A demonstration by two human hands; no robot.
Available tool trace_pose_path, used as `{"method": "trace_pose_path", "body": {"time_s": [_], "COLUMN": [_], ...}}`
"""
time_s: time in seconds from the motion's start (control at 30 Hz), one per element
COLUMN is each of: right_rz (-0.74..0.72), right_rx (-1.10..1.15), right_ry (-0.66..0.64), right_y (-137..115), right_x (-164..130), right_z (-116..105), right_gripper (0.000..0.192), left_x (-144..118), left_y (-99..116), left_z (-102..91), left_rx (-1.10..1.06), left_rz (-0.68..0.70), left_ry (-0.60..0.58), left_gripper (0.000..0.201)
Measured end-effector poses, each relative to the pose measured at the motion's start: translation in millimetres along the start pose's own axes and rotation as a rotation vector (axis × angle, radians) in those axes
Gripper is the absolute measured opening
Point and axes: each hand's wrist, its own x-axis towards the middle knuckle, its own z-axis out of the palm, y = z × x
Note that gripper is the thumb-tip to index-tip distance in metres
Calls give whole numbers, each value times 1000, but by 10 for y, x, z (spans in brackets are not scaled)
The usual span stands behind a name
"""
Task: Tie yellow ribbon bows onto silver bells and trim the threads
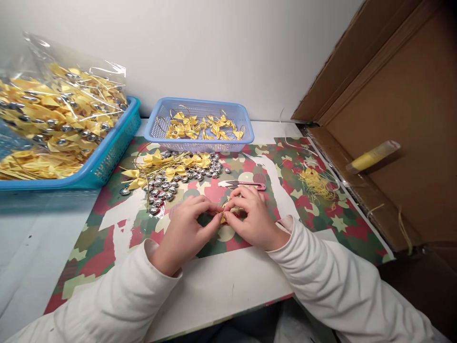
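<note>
My left hand (185, 228) and my right hand (252, 216) meet over the patterned mat (107, 238), fingertips pinched together on a small yellow bow (223, 217) that is mostly hidden between them. Just behind my right hand lies a pair of pink thread snips (246, 185). To the left of the snips, a heap of silver beads (171, 183) and loose yellow bows with gold cords (160, 164) lies on the mat.
A small blue basket (200, 143) with several finished bows stands at the back. A large teal basket (107, 152) with a plastic bag of bows (53, 109) sits at left. Yellow thread scraps (316, 183) lie at right, beside an open cardboard box (392, 143) holding a yellow tube (371, 156).
</note>
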Motion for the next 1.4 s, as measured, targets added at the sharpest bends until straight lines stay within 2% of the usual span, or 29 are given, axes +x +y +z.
{"method": "trace_pose_path", "body": {"time_s": [0.23,0.4,0.53,0.67,0.77,1.03,1.2,1.4], "right_rz": [35,35,-14,-54,-48,-2,-24,-31], "right_rx": [109,69,-75,-154,-133,-49,-111,-81], "right_ry": [-10,-19,-39,-57,-51,-69,-70,-58], "right_y": [-21,-38,-57,-53,-41,-43,-43,-29], "right_x": [33,32,-2,-22,-7,37,9,14], "right_z": [-41,-90,-98,-66,-66,-140,-98,-58], "right_gripper": [10,13,5,7,12,11,5,9], "left_x": [-3,1,2,0,3,6,1,1], "left_y": [16,33,28,24,35,41,29,33], "left_z": [-12,-16,-10,-5,-8,-14,-7,-3], "left_rx": [5,14,23,28,28,20,28,36], "left_rz": [-2,1,8,-6,-10,-5,4,1], "left_ry": [-11,-9,0,-3,-9,1,10,1], "left_gripper": [18,19,16,15,16,14,11,13]}}
